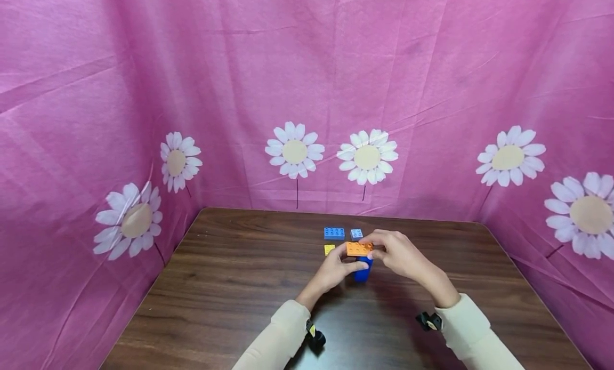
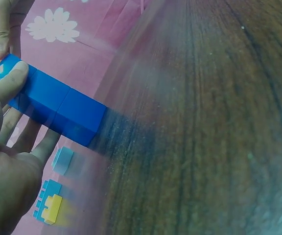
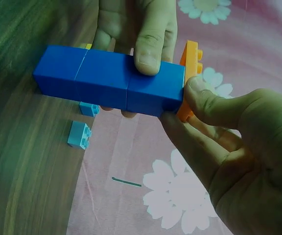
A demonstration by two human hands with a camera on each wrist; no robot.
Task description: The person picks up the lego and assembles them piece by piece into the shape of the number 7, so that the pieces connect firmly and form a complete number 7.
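A tower of stacked blue bricks (image 1: 362, 273) stands upright on the table. My left hand (image 1: 334, 268) grips its upper part, thumb across the near side and fingers behind, as the left wrist view shows on the blue bricks (image 2: 65, 103). On top sits a flat orange brick (image 1: 356, 249), its studs facing up and one end jutting left past the tower. My right hand (image 1: 397, 252) pinches the orange brick (image 3: 190, 63) at its right end, with thumb and fingertips right at the joint with the top blue brick.
Beyond the hands lie a blue brick (image 1: 334, 233), a small light blue brick (image 1: 356, 233) and a small yellow brick (image 1: 329, 249). The wooden table (image 1: 230, 284) ends at a pink curtain (image 1: 307, 82) printed with daisies, hanging at the back and both sides.
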